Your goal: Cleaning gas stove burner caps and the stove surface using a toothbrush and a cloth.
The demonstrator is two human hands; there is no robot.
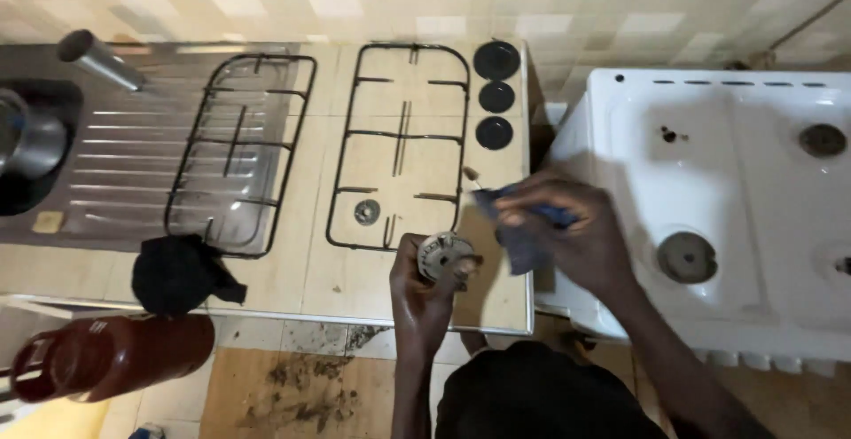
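Note:
My left hand [424, 286] grips a round grey metal burner head [442, 255] just above the front edge of the tiled counter [292, 279]. My right hand [572, 231] holds a dark blue cloth [523, 244] right beside the burner head, to its right. Two black wire stove grates lie flat behind the hands, one [399, 142] on the counter tiles and one [241, 151] on the steel draining board. Three round black burner caps [495, 95] sit in a row at the counter's back right.
A white gas stove top [709, 191] with bare burner seats stands on the right. A steel sink [35, 146] with a tap [97, 59] is at the left. A black rag [180, 272] lies near the counter edge. A dark red gas cylinder [106, 355] lies on the dirty floor.

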